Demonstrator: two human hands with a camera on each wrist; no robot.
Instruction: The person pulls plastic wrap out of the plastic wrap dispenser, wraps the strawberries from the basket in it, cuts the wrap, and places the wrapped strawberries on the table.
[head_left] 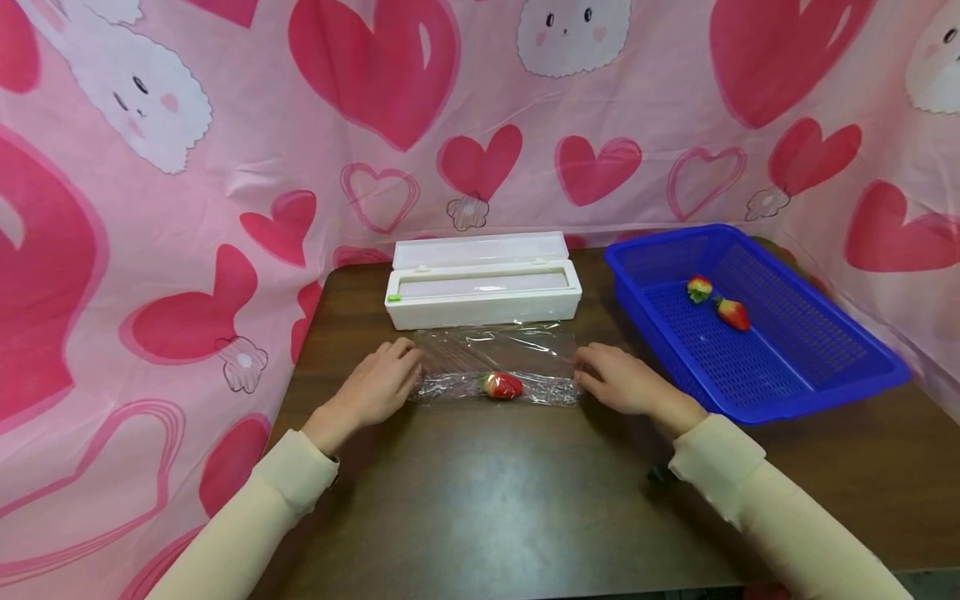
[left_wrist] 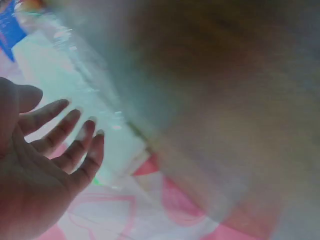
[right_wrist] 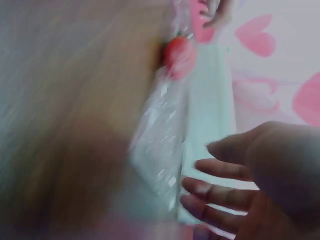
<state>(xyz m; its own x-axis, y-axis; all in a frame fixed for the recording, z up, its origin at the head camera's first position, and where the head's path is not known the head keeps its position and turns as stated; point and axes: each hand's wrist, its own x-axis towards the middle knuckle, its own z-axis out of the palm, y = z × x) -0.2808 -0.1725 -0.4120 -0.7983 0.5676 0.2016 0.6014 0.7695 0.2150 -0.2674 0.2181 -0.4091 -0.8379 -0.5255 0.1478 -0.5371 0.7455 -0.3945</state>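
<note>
A red strawberry (head_left: pixel 502 385) lies on the table under a rolled band of clear cling film (head_left: pixel 495 346), whose flat part reaches back toward the white dispenser box. At the film's left edge is the left hand (head_left: pixel 380 379), its fingers slightly bent and the thumb apart from them in the left wrist view. The right hand (head_left: pixel 618 379) is at the opposite edge, fingers loosely spread beside the film in the right wrist view. Neither wrist view shows film pinched between fingers. In the right wrist view the strawberry (right_wrist: pixel 180 57) shows through the film.
Behind the film stands a white cling film dispenser (head_left: pixel 483 308) with its lid raised and a green piece (head_left: pixel 394 297) at its left end. To the right, a blue plastic basket (head_left: pixel 795 367) holds two strawberries (head_left: pixel 732 314). A pink heart-patterned cloth (head_left: pixel 420 192) hangs behind the brown table (head_left: pixel 487 517).
</note>
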